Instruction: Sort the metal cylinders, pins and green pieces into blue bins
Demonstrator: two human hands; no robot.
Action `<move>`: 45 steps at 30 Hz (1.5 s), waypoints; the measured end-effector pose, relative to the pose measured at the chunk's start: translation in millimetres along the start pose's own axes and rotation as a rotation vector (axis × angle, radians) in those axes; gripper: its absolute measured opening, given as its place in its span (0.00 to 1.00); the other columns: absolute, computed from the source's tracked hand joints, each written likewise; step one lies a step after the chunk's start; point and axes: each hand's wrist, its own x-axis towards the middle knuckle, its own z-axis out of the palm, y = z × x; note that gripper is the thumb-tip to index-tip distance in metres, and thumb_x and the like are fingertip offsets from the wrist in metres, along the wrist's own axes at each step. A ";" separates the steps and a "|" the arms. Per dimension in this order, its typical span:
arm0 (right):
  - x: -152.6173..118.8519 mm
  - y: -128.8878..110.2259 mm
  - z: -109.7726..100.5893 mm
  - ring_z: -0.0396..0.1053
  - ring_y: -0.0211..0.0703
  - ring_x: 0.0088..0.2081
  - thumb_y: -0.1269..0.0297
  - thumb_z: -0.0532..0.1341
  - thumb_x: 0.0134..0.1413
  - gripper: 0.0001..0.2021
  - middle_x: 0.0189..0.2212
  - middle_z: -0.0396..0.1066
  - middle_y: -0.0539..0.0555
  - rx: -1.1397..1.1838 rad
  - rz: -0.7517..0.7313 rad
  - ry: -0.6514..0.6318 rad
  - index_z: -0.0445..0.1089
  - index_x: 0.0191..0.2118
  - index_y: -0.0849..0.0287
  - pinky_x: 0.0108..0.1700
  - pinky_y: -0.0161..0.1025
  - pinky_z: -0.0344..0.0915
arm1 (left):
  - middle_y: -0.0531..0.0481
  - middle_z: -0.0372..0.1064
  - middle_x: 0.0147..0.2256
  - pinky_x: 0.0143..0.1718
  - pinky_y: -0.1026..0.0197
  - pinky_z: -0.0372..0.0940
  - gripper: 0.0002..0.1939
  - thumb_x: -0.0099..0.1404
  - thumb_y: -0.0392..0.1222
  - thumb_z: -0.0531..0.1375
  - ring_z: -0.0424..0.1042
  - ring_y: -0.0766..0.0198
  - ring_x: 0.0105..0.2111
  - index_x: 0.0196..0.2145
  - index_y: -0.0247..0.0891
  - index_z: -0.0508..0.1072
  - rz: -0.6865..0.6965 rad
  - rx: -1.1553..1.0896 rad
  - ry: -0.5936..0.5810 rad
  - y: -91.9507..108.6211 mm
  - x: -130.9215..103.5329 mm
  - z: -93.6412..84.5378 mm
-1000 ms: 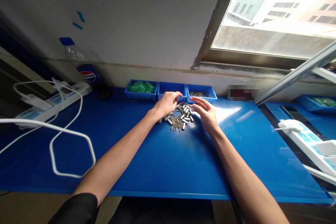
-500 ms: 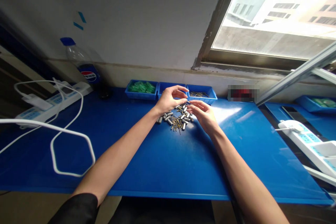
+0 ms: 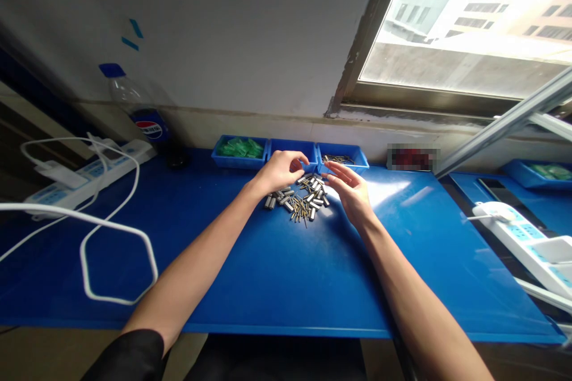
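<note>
My left hand [image 3: 282,171] hovers over the left side of a pile of small parts, its fingers curved and the thumb apart from the index finger. Facing it from the right, my right hand [image 3: 351,189] has its fingers loosely spread, and I see nothing held in either hand. Beneath them, the pile mixes short grey metal blocks [image 3: 270,201] with thin pins [image 3: 301,209] that have brassy and dark parts. Just behind the hands stand a middle blue bin [image 3: 295,146], partly hidden by my left hand, and a right blue bin [image 3: 364,161] holding dark thin pins [image 3: 338,159].
Green pieces fill the left blue bin [image 3: 218,161]. A cola bottle [image 3: 149,125] stands at the back left, near a power strip [image 3: 102,172] and looping white cable [image 3: 152,250]. At right are another power strip [image 3: 518,229], a metal frame bar [image 3: 496,122] and a further blue bin [image 3: 527,175].
My hands have moved apart; their fingertips were together over the pile around a small thin part. The left hand shifted slightly left, and its grip has opened.
</note>
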 end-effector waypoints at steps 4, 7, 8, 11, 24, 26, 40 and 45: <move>0.7 0.8 -1.6 0.74 0.57 0.62 0.57 0.76 0.51 0.31 0.70 0.66 0.52 -0.008 -0.044 -0.005 0.73 0.62 0.41 0.63 0.55 0.71 | 0.47 0.82 0.35 0.41 0.61 0.74 0.13 0.61 0.32 0.65 0.81 0.58 0.36 0.44 0.38 0.83 -0.026 0.198 -0.090 -3.1 -4.6 6.3; 0.9 1.8 -2.0 0.75 0.57 0.60 0.56 0.75 0.52 0.31 0.70 0.65 0.53 -0.028 -0.037 -0.009 0.73 0.62 0.41 0.61 0.55 0.73 | 0.44 0.82 0.41 0.43 0.58 0.74 0.14 0.61 0.33 0.65 0.81 0.53 0.40 0.45 0.40 0.82 -0.054 0.344 -0.136 -0.8 -8.5 17.1; 0.9 2.3 -2.2 0.76 0.57 0.59 0.56 0.75 0.52 0.30 0.70 0.66 0.53 -0.033 -0.030 -0.008 0.73 0.62 0.41 0.60 0.55 0.74 | 0.44 0.82 0.42 0.44 0.57 0.74 0.15 0.62 0.33 0.65 0.81 0.52 0.42 0.46 0.40 0.82 -0.055 0.378 -0.138 0.2 -9.5 20.4; 0.6 3.1 -2.5 0.78 0.56 0.55 0.55 0.75 0.52 0.27 0.67 0.70 0.55 -0.036 -0.008 -0.013 0.76 0.59 0.44 0.56 0.53 0.76 | 0.43 0.81 0.42 0.45 0.57 0.74 0.14 0.63 0.31 0.63 0.80 0.51 0.43 0.46 0.41 0.82 -0.073 0.422 -0.137 2.4 -11.2 26.2; -1.0 1.5 -1.9 0.80 0.49 0.45 0.55 0.73 0.55 0.21 0.61 0.76 0.55 -0.044 0.003 -0.048 0.78 0.55 0.47 0.48 0.47 0.76 | 0.43 0.83 0.40 0.46 0.57 0.76 0.19 0.61 0.28 0.62 0.81 0.56 0.36 0.49 0.35 0.83 -0.030 0.194 -0.026 -7.7 -6.1 24.5; -1.3 2.0 -1.4 0.79 0.48 0.44 0.55 0.74 0.55 0.20 0.55 0.80 0.55 -0.061 0.003 -0.061 0.78 0.54 0.48 0.47 0.46 0.75 | 0.43 0.84 0.38 0.45 0.58 0.77 0.16 0.61 0.29 0.62 0.82 0.58 0.36 0.45 0.34 0.84 -0.024 0.046 0.013 -5.1 -4.3 24.4; -0.3 5.2 0.7 0.82 0.53 0.46 0.56 0.79 0.49 0.17 0.44 0.84 0.56 -0.009 0.046 -0.050 0.81 0.44 0.52 0.53 0.49 0.75 | 0.45 0.84 0.37 0.41 0.59 0.78 0.09 0.59 0.40 0.73 0.83 0.57 0.36 0.37 0.35 0.85 -0.100 -0.261 0.138 7.5 1.2 11.3; -0.8 3.9 1.0 0.82 0.51 0.43 0.56 0.78 0.50 0.16 0.44 0.84 0.56 0.002 0.065 -0.051 0.82 0.44 0.52 0.51 0.48 0.75 | 0.46 0.84 0.39 0.39 0.61 0.78 0.06 0.63 0.36 0.70 0.83 0.60 0.34 0.39 0.35 0.84 -0.103 -0.163 0.493 -0.2 3.6 8.6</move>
